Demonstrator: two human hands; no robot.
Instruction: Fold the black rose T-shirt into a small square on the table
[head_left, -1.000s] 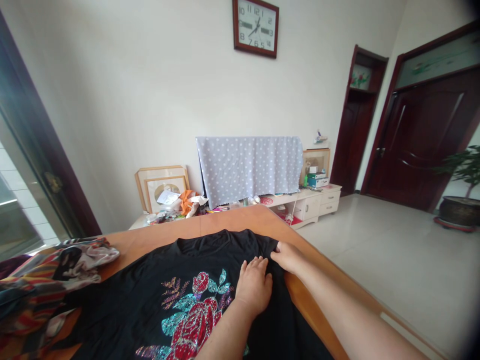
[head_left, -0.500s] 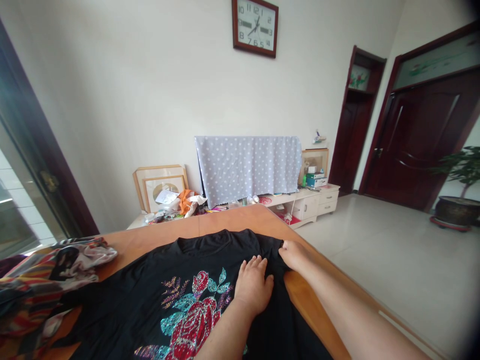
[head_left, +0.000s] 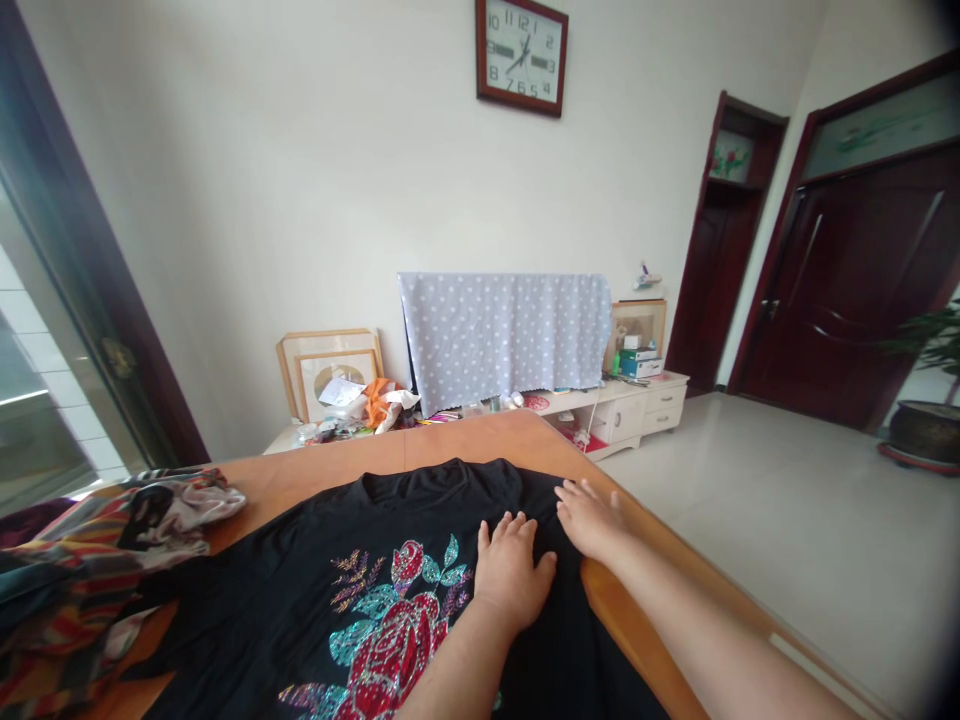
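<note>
A black shirt [head_left: 292, 570] with a glittery red rose and turquoise leaves lies spread over the wooden table [head_left: 472, 437], its neckline toward the far edge. My left hand [head_left: 512, 568] rests flat on the chest of the shirt, right of the rose, fingers apart. Over the sleeve at the right, my right hand [head_left: 589, 518] lies with its fingers stretched out, touching the black cloth. Neither hand grips anything. The lower part of the shirt runs out of view.
A heap of striped and patterned clothes [head_left: 112, 560] sits at the table's left. Beyond the table, a low white cabinet [head_left: 652, 405] carries framed pictures, boxes and clutter, beside a polka-dot cloth [head_left: 510, 340]. A potted plant [head_left: 930, 425] stands at the far right.
My right hand has let go of the sleeve edge it was pinching and now lies open on it. My left hand stays on the shirt. The view has shifted slightly left.
</note>
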